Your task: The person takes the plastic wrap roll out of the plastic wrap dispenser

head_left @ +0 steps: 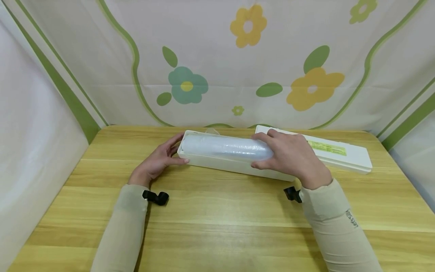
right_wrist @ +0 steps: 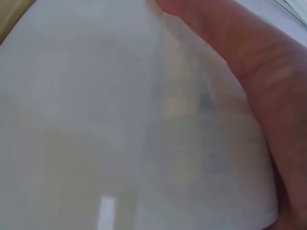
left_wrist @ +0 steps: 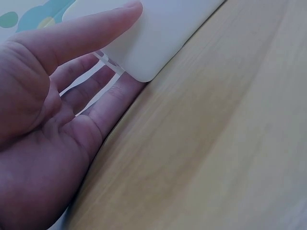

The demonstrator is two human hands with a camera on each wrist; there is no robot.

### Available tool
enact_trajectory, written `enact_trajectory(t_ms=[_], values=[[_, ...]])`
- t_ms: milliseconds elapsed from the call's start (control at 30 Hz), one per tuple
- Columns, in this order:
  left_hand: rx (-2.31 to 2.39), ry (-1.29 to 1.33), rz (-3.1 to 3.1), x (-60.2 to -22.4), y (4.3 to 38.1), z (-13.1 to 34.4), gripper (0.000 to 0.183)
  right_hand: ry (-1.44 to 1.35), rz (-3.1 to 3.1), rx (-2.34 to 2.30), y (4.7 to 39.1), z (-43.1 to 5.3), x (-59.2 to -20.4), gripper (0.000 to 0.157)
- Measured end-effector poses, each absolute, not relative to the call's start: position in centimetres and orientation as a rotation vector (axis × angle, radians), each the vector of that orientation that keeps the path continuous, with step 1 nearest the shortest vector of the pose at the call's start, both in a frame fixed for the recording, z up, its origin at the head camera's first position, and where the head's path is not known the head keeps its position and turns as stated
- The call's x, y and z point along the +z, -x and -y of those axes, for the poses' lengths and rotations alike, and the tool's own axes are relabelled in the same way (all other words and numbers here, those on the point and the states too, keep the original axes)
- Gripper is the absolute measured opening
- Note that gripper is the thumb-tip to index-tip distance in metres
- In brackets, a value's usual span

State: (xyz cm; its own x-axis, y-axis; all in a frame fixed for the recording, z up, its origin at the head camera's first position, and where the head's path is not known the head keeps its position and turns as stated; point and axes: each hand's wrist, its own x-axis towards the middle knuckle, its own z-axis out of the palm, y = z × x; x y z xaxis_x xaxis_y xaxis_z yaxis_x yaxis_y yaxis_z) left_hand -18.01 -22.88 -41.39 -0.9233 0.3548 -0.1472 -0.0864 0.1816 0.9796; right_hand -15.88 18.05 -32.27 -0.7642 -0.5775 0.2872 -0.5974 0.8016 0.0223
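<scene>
A long white box [head_left: 221, 162] lies on the table, its top off. Inside sits a roll of plastic wrap [head_left: 227, 146], its right end tilted up above the box's rim. My right hand [head_left: 290, 153] grips that raised end, thumb in front and fingers over the far side. In the right wrist view, the clear roll [right_wrist: 211, 143] fills the space beside my thumb. My left hand [head_left: 161, 156] holds the box's left end. The left wrist view has its thumb [left_wrist: 91, 36] on the box's face [left_wrist: 153, 38] and the other fingers round the end.
Behind my right hand lies a white lid [head_left: 357, 153] with a yellow-green label, on the wooden table [head_left: 217, 226]. A floral curtain [head_left: 217, 56] hangs along the table's back edge. Black wrist cameras [head_left: 156, 197] sit on both sleeves.
</scene>
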Motion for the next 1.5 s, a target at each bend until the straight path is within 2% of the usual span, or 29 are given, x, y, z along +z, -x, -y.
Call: enact_trajectory(t_ms=[367, 733, 1233, 1500], values=[[1.812, -0.259, -2.114, -41.4, 18.1, 22.8, 0.100, -0.886, 2.625, 0.126, 16.3, -18.5, -32.7, 0.082], [1.828, -0.260, -2.106, -41.4, 18.1, 22.7, 0.101, -0.910, 2.455, 0.197, 16.3, -19.1, -32.6, 0.078], [1.844, -0.245, -2.080, -41.4, 18.1, 22.8, 0.105, -0.919, 2.375, 0.346, 15.8, -19.4, -31.7, 0.084], [1.831, -0.250, -2.108, -41.6, 18.1, 22.9, 0.100, -0.919, 2.384, 0.408, 15.4, -19.5, -31.1, 0.082]])
